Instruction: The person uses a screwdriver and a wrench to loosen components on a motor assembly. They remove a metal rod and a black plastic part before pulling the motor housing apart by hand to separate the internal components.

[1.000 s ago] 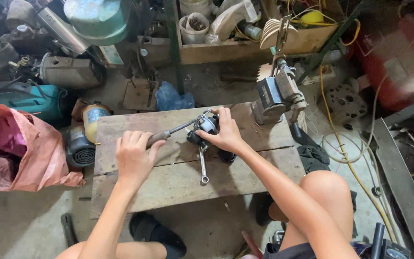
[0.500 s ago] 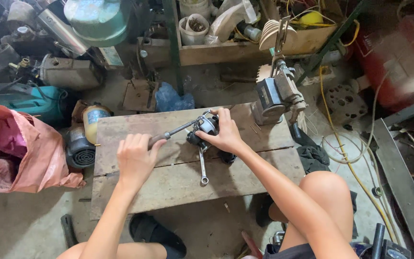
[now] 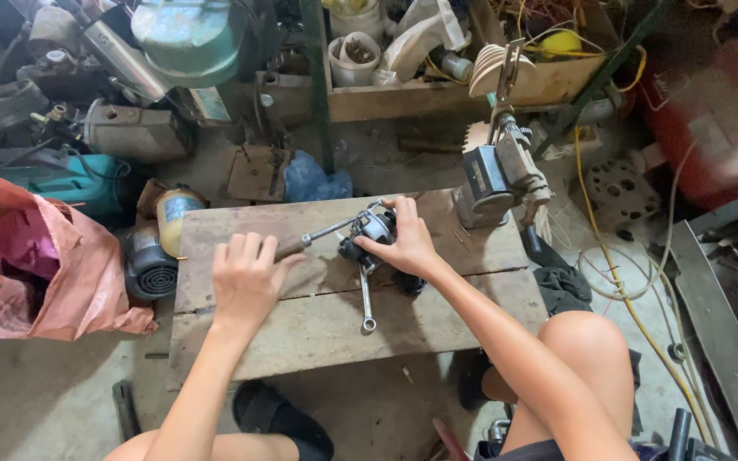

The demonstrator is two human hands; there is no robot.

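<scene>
On a low wooden workbench [image 3: 318, 329] my right hand [image 3: 403, 239] grips a small dark metal motor part [image 3: 369, 232] and holds it down. My left hand [image 3: 248, 275] is closed around the handle of a long tool [image 3: 322, 234] whose shaft reaches to the part. A silver combination wrench [image 3: 366, 299] lies flat on the boards just in front of the part, free of both hands. A small black round piece [image 3: 409, 284] sits under my right wrist.
A bench vise-like machine [image 3: 495, 181] stands at the bench's far right corner. A pink sack [image 3: 53, 265] lies left, a pump motor [image 3: 151, 265] beside the bench. A wooden crate [image 3: 437, 85] of parts sits behind. Yellow cable [image 3: 617, 282] trails on the right floor.
</scene>
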